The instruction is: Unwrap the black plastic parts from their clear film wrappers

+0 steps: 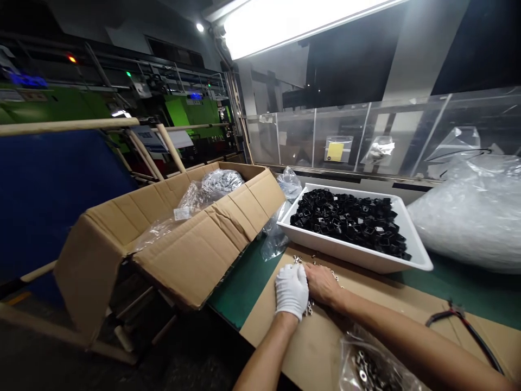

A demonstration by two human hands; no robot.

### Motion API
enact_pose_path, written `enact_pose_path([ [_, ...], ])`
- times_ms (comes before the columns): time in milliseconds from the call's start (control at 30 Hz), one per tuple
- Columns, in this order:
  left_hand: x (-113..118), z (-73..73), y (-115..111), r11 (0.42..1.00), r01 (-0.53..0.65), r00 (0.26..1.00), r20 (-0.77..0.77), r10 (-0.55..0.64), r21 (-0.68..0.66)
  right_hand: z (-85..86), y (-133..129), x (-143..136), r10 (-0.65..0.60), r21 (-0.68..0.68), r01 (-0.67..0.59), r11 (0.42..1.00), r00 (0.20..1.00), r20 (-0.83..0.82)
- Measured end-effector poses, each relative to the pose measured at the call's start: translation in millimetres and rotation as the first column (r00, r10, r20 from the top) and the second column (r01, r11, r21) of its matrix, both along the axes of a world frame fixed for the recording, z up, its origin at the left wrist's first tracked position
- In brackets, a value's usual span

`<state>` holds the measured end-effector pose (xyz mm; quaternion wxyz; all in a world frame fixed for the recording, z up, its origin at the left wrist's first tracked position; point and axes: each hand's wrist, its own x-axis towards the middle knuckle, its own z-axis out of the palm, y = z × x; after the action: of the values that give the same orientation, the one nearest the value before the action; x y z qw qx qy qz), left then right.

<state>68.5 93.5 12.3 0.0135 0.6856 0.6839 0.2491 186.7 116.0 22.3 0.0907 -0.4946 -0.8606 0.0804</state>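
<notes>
My left hand (pixel 292 290), in a white knit glove, rests on the cardboard sheet with its fingers curled. Against it lies my bare right hand (pixel 322 283), fingers bent and drawn together toward the glove. The fingertips of both are partly hidden, and whatever they pinch cannot be made out. Small shiny metal pieces, like nuts (pixel 309 309), are scattered around both hands. Below my right forearm, a clear plastic bag (pixel 345 361) holds more metal rings or nuts (pixel 363 374).
Behind my hands stands a white tray (pixel 325 244) heaped with black plastic parts (pixel 345 220). An open cardboard box (pixel 195 255) with plastic bags is at left. A large clear bag (pixel 472 217) sits at right, above black-handled pliers or a cable (pixel 480 339). Cardboard (pixel 309 353) covers the green tabletop (pixel 240 282).
</notes>
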Motion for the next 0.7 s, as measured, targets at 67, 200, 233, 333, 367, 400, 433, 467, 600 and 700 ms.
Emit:
enact_pose_path([
  [67, -0.8, -2.0, 2.1, 1.000, 0.010, 0.999, -0.041, -0.010, 0.002, -2.1, 1.3, 1.4, -0.026, -0.008, 0.025, 1.000, 1.000, -0.005],
  [200, -2.6, -3.9, 3.5, 0.999, 0.028, 0.996, -0.088, -0.029, -0.018, -5.7, 5.9, 5.7, -0.057, 0.000, 0.057, 0.998, 0.998, -0.033],
  [233, -2.7, -3.5, 3.3, 0.999, 0.025, 0.995, -0.094, -0.028, -0.028, -6.1, 7.9, 7.4, -0.064, 0.010, 0.064, 0.998, 0.997, -0.050],
  [333, -1.8, -1.0, 2.5, 0.999, 0.023, 0.993, -0.118, -0.027, -0.042, -7.4, 15.9, 13.5, -0.112, 0.044, 0.118, 0.992, 0.986, -0.124],
  [367, -1.1, -0.2, 2.4, 0.999, 0.019, 0.992, -0.128, -0.025, -0.043, -8.0, 19.0, 15.7, -0.135, 0.049, 0.144, 0.988, 0.979, -0.150],
  [400, -0.3, 0.3, 2.6, 0.999, 0.009, 0.990, -0.137, -0.015, -0.044, -8.8, 22.2, 17.7, -0.160, 0.049, 0.171, 0.984, 0.972, -0.173],
  [433, 0.5, 0.4, 2.9, 0.999, -0.007, 0.989, -0.146, 0.000, -0.047, -9.7, 25.5, 19.6, -0.185, 0.043, 0.196, 0.980, 0.964, -0.193],
  [467, 1.2, 0.2, 3.4, 0.998, -0.024, 0.988, -0.155, 0.015, -0.054, -10.5, 28.5, 21.1, -0.204, 0.034, 0.215, 0.976, 0.956, -0.210],
  [600, 2.8, -2.8, 5.7, 0.994, -0.039, 0.984, -0.176, 0.021, -0.103, -8.7, 37.8, 25.5, -0.241, 0.010, 0.253, 0.967, 0.930, -0.277],
  [700, 3.4, -4.0, 6.0, 0.990, -0.015, 0.982, -0.189, -0.012, -0.140, 2.2, 40.4, 31.6, -0.255, 0.016, 0.277, 0.961, 0.904, -0.343],
])
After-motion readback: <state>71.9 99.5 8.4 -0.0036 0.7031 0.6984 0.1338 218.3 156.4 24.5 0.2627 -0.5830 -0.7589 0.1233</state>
